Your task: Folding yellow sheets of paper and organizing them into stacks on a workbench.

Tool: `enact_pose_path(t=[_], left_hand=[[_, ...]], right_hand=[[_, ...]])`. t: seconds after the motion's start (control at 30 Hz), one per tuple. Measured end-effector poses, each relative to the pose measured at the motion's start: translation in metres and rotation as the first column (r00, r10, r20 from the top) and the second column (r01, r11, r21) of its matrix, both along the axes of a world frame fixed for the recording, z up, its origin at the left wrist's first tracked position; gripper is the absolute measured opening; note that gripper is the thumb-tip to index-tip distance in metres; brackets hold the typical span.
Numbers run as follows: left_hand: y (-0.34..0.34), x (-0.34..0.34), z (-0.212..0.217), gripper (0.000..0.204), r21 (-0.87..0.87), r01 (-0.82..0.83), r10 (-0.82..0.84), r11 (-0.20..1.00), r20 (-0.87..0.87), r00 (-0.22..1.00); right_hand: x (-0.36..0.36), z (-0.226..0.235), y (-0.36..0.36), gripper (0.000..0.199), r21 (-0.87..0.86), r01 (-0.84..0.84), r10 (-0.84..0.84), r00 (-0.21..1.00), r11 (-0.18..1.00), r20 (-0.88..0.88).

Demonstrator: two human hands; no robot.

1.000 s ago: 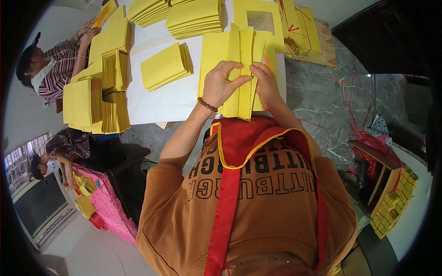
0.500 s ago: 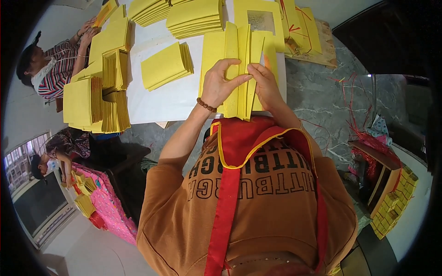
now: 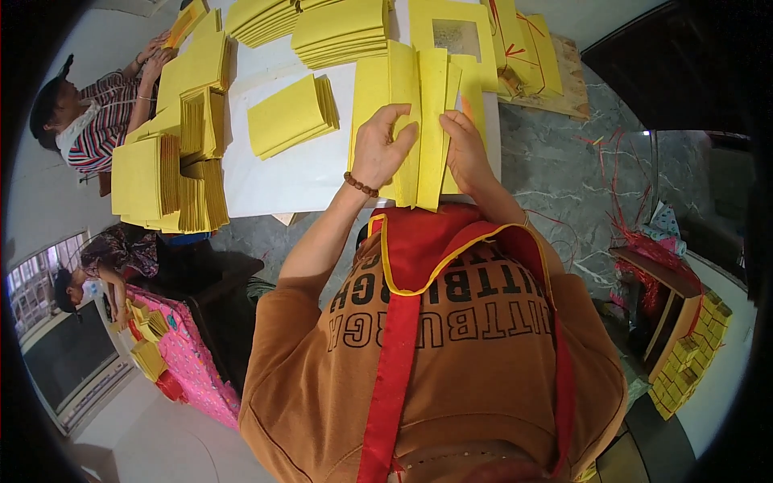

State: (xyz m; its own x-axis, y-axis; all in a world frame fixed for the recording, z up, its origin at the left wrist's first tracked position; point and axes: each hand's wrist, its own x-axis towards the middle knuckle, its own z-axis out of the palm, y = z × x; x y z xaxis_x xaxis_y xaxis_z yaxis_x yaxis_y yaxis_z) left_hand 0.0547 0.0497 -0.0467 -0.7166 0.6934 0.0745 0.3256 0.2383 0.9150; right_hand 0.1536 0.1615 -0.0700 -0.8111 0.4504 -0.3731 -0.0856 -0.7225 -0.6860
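A yellow paper sheet [image 3: 433,97], creased into upright folds, stands near the front edge of the table, between my hands. My left hand [image 3: 385,149] grips its left fold, thumb bent on the near side and the other fingers partly hidden behind the paper. At the right fold, my right hand [image 3: 469,153] has its thumb pressed to the paper's edge, with its fingers mostly out of sight. Under and behind the folds lie more flat yellow sheets [image 3: 366,88].
Folded yellow paper stacks [image 3: 342,36] fill the far side of the white table [image 3: 266,181]. A smaller bundle [image 3: 291,117] lies left of my hands, and tall stacks [image 3: 145,181] stand at the left edge. A person [image 3: 105,121] handles yellow paper at far left; another person [image 3: 113,262] bends over a pink-covered table.
My hands have drawn slightly apart, and my left thumb has pulled back from the middle. The folds have opened wider between them.
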Motion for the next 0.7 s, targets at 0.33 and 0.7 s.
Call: enact_pose_path(t=[0.33, 0.7], left_hand=[[-0.006, -0.004, -0.004, 0.014, 0.03, -0.085, 0.072, 0.996, 0.304, 0.95], [-0.002, 0.001, -0.001, 0.014, 0.058, -0.066, 0.046, 0.996, 0.292, 0.955]], right_hand=[[-0.001, -0.005, 0.0, 0.014, -0.021, 0.053, -0.053, 0.999, 0.998, -0.004], [-0.003, -0.017, -0.001, 0.014, 0.076, 0.061, -0.061, 0.998, 0.995, -0.001]])
